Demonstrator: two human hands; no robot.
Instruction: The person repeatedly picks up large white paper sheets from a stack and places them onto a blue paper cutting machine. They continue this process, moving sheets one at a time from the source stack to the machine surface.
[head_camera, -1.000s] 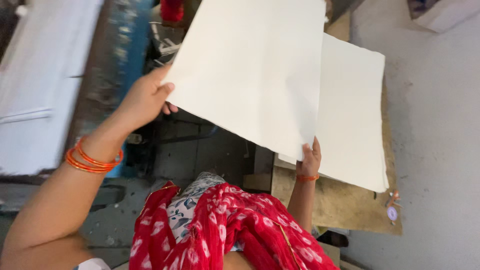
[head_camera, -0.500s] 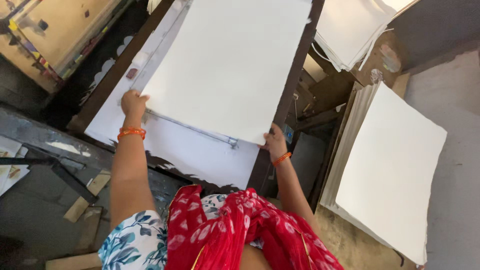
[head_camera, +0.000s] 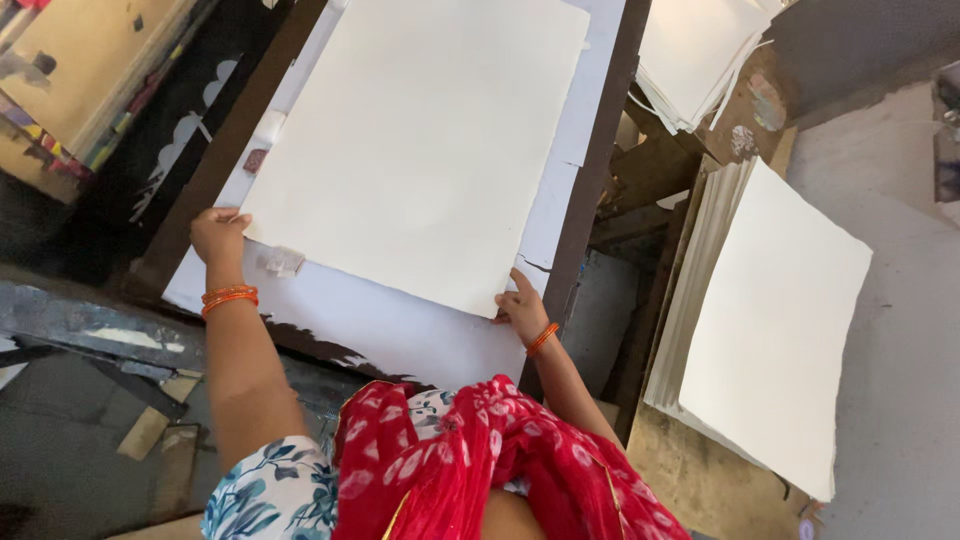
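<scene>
Hands gripping near corners of large cream rectangular paper sheet (head_camera: 420, 140): left hand (head_camera: 218, 233) mid-left, right hand (head_camera: 520, 308) lower centre. Swung from mid-air, lowered flat onto white dark-framed table (head_camera: 400, 340).

Red patterned scarf (head_camera: 500, 460), floral blue-white sleeve (head_camera: 270, 490), orange bangles (head_camera: 229, 298) both wrists.

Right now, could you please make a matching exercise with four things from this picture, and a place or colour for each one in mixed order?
Things:
1. large cream sheet
2. left hand
3. right hand
4. stack of sheets

Places or colours:
A. at the sheet's near right corner
B. lying flat on the white table with the dark frame
C. on the floor to the right
D. at the sheet's near left corner

Pairs: 1-B, 2-D, 3-A, 4-C
</scene>
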